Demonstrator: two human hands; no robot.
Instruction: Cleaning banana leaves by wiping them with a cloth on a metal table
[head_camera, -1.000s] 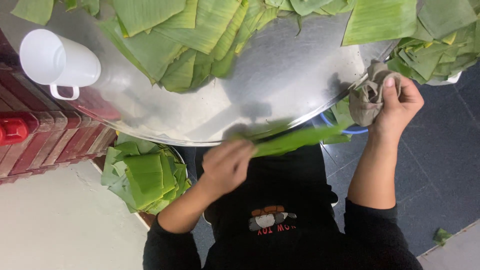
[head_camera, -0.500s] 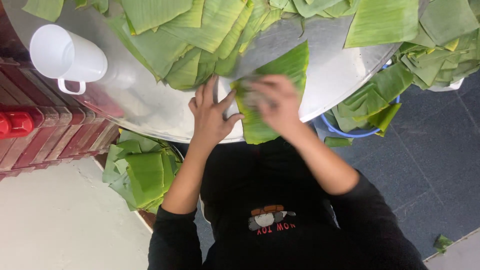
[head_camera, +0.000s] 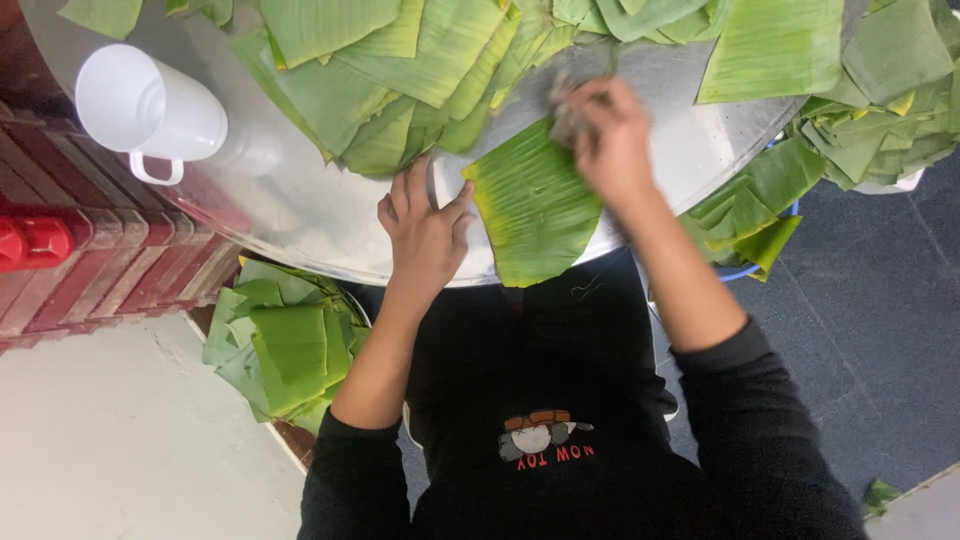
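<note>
A white plastic jug (head_camera: 150, 105) stands on the round metal table (head_camera: 300, 205). Cut green leaves (head_camera: 385, 75) lie heaped behind it. Another leaf stack (head_camera: 285, 345) sits below the table.

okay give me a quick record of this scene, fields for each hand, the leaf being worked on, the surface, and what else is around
left hand: flat on the metal table, fingertips at the leaf's left edge
right hand: presses a grey cloth on the leaf's top end
leaf: banana leaf piece, spread flat, lower end over the table's edge
surface: round metal table
around: white jug at left; leaf heap behind; stacked leaves below left; more leaves at right
</note>
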